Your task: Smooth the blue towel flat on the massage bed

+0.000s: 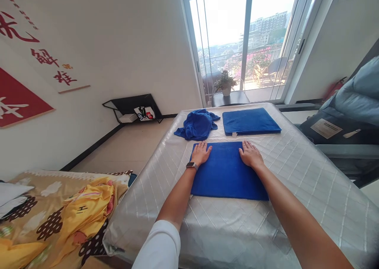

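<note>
A blue towel (pixel 226 174) lies flat and smooth in front of me on the plastic-covered mattress (pixel 304 174). My left hand (pixel 201 153) rests open on its far left corner, a watch on the wrist. Over the far right corner my right hand (pixel 250 153) is spread flat, palm down. Just beyond lies a neatly folded blue towel stack (pixel 251 121) with a small white tag at its near edge. To the left of that stack, a crumpled blue towel (pixel 197 125) sits in a loose heap.
At lower left, a patterned bedspread (pixel 44 213) carries yellow clothing (pixel 91 205). A black shelf (pixel 133 107) stands by the wall. Behind the mattress is a chair with a potted plant (pixel 226 83), near the glass door. A grey armchair (pixel 340 150) with a puffy jacket borders the right side.
</note>
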Action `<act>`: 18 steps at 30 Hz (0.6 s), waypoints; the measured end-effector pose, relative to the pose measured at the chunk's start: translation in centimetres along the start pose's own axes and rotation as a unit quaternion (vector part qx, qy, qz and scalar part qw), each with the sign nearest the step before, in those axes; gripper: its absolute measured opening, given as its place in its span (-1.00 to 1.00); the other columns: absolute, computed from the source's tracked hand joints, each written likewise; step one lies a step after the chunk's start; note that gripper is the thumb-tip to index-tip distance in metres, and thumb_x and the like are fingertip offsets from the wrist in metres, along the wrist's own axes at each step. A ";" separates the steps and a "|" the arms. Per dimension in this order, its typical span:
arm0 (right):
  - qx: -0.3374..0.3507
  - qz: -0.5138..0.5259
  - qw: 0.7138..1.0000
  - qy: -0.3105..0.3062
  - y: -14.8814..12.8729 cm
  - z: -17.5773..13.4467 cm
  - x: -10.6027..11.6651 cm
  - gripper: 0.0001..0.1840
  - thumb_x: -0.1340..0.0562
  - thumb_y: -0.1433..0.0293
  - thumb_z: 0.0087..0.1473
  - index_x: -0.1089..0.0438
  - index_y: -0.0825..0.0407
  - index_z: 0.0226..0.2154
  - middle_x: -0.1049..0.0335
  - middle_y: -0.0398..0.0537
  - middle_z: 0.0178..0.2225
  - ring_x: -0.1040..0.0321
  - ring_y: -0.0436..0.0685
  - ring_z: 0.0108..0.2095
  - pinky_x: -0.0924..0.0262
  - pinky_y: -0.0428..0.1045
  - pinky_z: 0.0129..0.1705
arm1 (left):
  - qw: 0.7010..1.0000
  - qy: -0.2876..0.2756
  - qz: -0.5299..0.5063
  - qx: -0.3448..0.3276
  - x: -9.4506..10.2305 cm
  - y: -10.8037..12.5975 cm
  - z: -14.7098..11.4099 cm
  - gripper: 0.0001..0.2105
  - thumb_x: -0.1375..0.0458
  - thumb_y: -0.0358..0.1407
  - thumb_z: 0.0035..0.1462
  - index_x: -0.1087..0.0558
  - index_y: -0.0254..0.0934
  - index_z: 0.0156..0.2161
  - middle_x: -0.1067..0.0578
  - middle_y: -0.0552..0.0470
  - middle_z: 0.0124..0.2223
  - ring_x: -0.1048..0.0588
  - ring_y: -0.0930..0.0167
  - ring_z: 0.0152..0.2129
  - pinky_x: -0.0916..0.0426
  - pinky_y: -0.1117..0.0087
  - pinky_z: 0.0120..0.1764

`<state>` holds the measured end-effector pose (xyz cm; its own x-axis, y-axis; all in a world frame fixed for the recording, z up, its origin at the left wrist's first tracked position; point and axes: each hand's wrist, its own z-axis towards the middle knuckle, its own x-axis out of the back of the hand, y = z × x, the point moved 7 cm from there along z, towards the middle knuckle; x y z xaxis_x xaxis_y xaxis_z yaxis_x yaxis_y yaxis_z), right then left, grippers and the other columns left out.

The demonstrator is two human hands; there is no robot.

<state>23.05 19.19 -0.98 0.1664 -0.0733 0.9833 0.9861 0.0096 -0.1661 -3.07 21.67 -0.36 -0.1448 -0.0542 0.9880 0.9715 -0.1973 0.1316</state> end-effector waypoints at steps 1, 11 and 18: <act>0.000 0.001 1.000 0.000 0.0 0.0 0.0 -0.28 0.20 0.18 0.32 0.04 0.25 0.38 0.14 0.09 0.42 0.23 0.17 0.41 0.29 0.10 0.39 | 1.000 0.000 0.005 0.014 0.1 -1.2 -0.2 -0.37 0.33 0.02 0.40 -0.06 -0.31 0.39 -0.05 -0.11 0.43 0.00 0.27 0.37 0.11 0.15 0.35; -0.001 0.004 1.000 -0.004 0.0 0.1 0.0 -0.28 0.20 0.19 0.33 0.05 0.26 0.38 0.13 0.11 0.42 0.25 0.16 0.41 0.31 0.10 0.39 | 0.990 0.135 0.002 0.034 4.1 3.4 -0.9 -0.52 0.23 -0.15 0.42 -0.36 -0.37 0.18 -0.32 -0.23 0.28 -0.20 0.20 0.27 -0.05 0.18 0.29; 0.024 -0.008 1.000 -0.002 0.1 -0.4 0.2 -0.34 0.12 0.31 0.31 0.06 0.19 0.39 0.16 0.07 0.43 0.24 0.14 0.41 0.27 0.07 0.38 | 0.980 0.097 -0.096 -0.147 1.2 18.4 -0.3 -0.57 0.17 -0.13 0.43 -0.38 -0.29 0.16 -0.43 -0.18 0.19 -0.35 0.30 0.16 -0.20 0.26 0.21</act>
<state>23.19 18.76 -0.83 0.1510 -0.0707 0.9860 0.9875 0.0573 -0.1472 14.55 17.65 3.19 -0.3804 -0.1687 0.9093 0.8308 -0.4943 0.2558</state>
